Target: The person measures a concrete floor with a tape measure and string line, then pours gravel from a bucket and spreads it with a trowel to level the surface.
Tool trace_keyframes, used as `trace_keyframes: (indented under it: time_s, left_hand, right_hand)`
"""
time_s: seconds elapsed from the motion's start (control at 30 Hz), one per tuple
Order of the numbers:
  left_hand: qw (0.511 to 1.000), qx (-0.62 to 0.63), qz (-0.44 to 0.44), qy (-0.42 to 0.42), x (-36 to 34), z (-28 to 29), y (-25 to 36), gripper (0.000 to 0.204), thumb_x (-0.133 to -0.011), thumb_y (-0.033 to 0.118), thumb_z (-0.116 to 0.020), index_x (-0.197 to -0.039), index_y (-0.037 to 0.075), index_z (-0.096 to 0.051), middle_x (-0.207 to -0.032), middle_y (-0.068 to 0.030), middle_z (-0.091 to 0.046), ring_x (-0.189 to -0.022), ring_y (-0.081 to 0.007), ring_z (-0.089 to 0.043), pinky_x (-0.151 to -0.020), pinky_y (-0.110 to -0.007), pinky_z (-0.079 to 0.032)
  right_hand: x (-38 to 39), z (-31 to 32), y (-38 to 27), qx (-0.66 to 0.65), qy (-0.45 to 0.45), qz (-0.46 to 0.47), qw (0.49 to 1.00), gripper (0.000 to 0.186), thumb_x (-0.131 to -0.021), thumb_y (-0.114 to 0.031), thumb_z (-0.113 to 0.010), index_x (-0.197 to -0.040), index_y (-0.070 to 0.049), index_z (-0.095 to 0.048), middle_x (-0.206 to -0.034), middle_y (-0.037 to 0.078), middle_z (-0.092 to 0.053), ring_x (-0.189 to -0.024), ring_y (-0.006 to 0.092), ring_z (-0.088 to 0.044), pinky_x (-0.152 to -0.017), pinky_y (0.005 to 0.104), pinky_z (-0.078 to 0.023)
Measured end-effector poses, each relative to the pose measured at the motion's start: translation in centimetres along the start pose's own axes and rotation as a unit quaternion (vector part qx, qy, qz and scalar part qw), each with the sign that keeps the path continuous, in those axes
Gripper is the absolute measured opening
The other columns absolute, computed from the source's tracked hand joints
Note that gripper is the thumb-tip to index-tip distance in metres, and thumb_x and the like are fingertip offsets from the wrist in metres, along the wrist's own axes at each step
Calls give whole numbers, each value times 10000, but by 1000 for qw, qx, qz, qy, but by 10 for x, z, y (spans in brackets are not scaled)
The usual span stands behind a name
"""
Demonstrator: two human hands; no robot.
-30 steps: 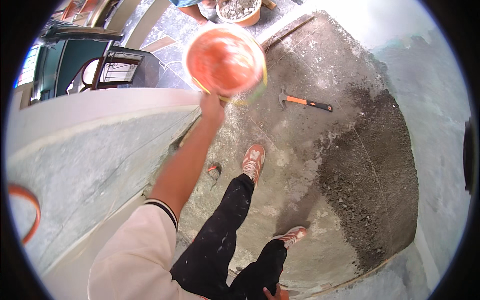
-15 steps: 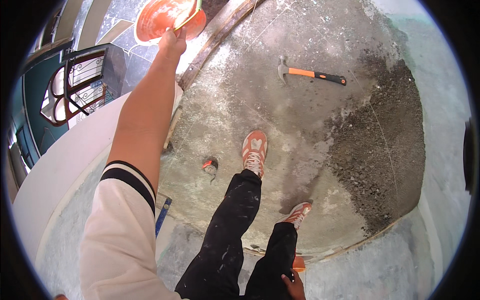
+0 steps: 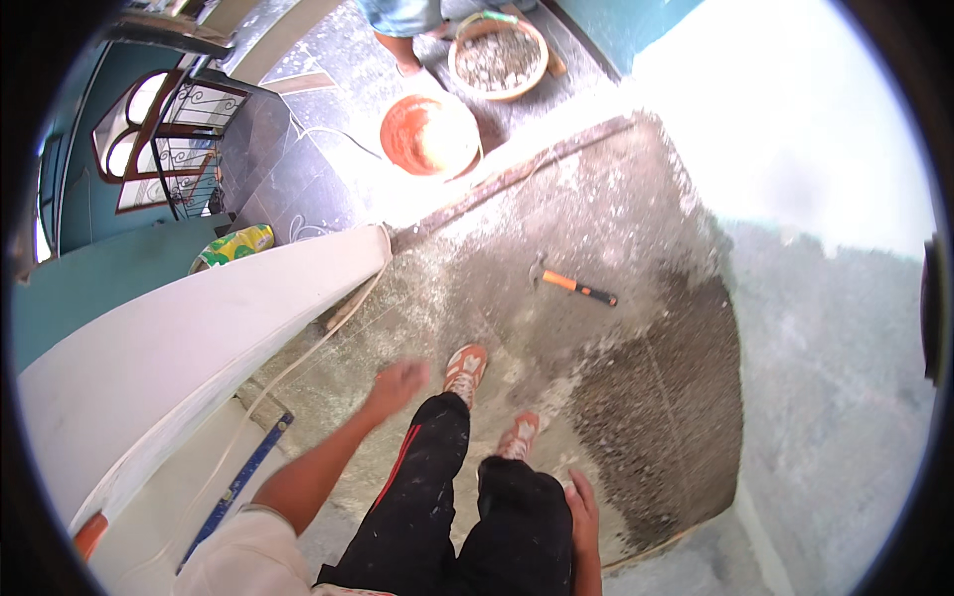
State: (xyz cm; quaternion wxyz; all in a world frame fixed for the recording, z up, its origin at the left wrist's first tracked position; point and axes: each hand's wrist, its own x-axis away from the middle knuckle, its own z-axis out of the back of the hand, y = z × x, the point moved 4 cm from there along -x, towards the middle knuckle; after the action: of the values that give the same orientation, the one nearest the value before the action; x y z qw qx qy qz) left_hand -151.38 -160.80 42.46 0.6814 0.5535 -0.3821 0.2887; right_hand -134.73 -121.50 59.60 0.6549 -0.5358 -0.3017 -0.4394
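My left hand (image 3: 399,387) hangs over the floor beside my left shoe (image 3: 465,366). Motion smears its fingers, and nothing shows in it. My right hand (image 3: 584,509) rests beside my right thigh, fingers stretched and apart, with nothing visible in it. Beyond the wooden strip (image 3: 527,171) on the floor stands an orange bucket (image 3: 400,131), away from both hands. A claw hammer (image 3: 578,287) with an orange and black handle lies on the rough floor ahead of my feet.
Dark gravelly mix (image 3: 666,407) covers the floor at right, against the wall. A tub (image 3: 517,95) of rubble stands beyond the strip, near another person's leg (image 3: 400,50). At left are a low white wall (image 3: 248,298), a pale cable (image 3: 308,353) and a blue spirit level (image 3: 238,487).
My left hand has let go of the orange bucket and drawn back toward my body. The view has shifted, bringing the rubble tub and another person into sight.
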Motion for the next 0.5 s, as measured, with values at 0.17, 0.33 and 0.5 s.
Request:
trace_keyframes:
  time_s: [0.17, 0.33, 0.5]
  left_hand:
    - [976, -181, -15, -122, 188, -41, -25, 693, -988, 502, -675, -1450, -3, -568, -1448, -195, -614, -1353, -339, -580, -1128, -415, -454]
    - [918, -279, -246, 140, 258, -4, 200, 417, -840, 250, -841, -1174, 49, -694, -1217, -153, -692, -1166, -349, -655, -1011, -470, -526]
    - [692, -513, -291, 415, 270, 47, 366, 291, -866, 227, -758, -1115, 85, -706, -1173, -125, -696, -1128, -366, -650, -964, -532, -512]
  right_hand:
    - [-90, 7, -165, 111, 14, 177, 978, 568, -1005, -221, -694, -1495, -4, -506, -1394, 212, -612, -1257, 287, -618, -1043, 398, -497]
    - [-197, -54, -328, 148, -95, 297, 939, 563, -1010, -253, -695, -1487, -16, -514, -1262, 203, -683, -1160, 283, -668, -989, 390, -527]
    - [-450, -115, -463, 276, -46, 388, 878, 563, -977, -284, -724, -1429, -9, -529, -1193, 206, -687, -1106, 345, -672, -962, 432, -521]
